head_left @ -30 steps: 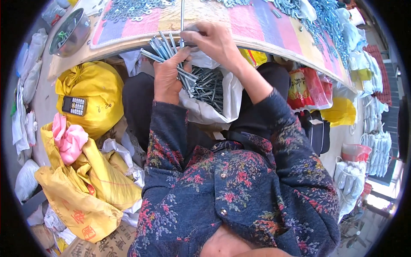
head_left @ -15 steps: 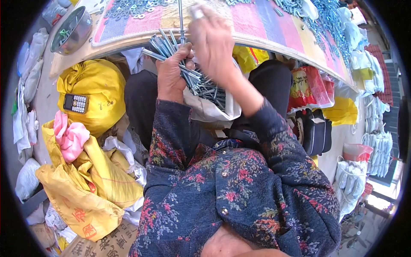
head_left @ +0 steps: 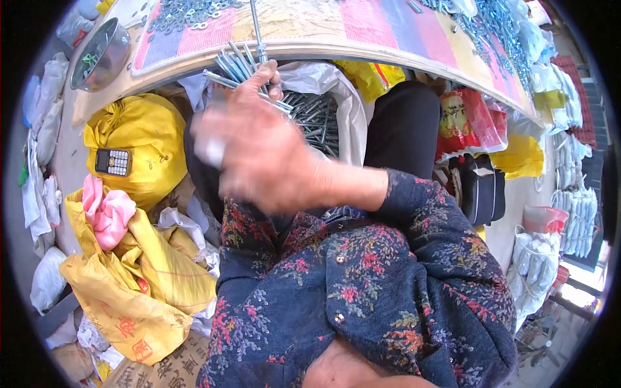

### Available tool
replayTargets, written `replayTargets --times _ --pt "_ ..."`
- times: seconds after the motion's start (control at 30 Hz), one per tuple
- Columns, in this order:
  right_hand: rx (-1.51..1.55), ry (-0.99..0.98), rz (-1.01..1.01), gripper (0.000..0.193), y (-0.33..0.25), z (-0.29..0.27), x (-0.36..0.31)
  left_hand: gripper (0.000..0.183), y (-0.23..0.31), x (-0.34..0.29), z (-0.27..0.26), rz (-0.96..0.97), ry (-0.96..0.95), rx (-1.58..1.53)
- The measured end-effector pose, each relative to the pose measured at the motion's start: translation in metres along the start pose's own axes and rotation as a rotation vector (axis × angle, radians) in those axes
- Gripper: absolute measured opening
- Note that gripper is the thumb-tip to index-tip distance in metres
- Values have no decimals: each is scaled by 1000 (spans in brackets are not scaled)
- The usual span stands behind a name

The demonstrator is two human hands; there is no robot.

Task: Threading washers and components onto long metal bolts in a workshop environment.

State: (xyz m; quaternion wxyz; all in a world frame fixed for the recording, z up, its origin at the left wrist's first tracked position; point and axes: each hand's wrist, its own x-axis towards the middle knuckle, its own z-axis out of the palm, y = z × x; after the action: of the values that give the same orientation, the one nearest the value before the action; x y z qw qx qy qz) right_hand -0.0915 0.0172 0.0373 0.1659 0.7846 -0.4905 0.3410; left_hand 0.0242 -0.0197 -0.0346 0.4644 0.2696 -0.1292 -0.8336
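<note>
My left hand point(head_left: 272, 74) is mostly hidden behind my right; only its fingertips show, closed around a bundle of long metal bolts point(head_left: 229, 68) just under the table edge. One long bolt point(head_left: 257, 26) stands up from that hand over the striped cloth. My right hand point(head_left: 259, 155) is close to the camera and blurred, crossing to the left in front of the bundle. Whether it holds anything is unclear. An open white bag of more bolts point(head_left: 317, 116) lies in my lap.
A table point(head_left: 388, 55) under a striped cloth holds a pile of washers point(head_left: 187, 13) and scattered screws point(head_left: 491, 26). A metal bowl point(head_left: 100, 55) is at left. A yellow sack point(head_left: 145, 129) with a phone point(head_left: 113, 161), pink cloth point(head_left: 107, 213), red packet point(head_left: 466, 123) and black bag point(head_left: 485, 187) surround me.
My right hand has come away from the bolt bundle at the table edge, swinging down and left toward the camera. The left hand keeps the bundle in the same place.
</note>
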Motion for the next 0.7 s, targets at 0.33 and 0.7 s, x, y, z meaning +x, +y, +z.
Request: replayTargets --times 0.33,0.7 --pt "256 104 -161 28 -40 -22 -6 17 -7 -16 26 191 156 206" --pt "1162 -12 610 28 32 -21 -4 10 -9 -18 19 170 -161 179"
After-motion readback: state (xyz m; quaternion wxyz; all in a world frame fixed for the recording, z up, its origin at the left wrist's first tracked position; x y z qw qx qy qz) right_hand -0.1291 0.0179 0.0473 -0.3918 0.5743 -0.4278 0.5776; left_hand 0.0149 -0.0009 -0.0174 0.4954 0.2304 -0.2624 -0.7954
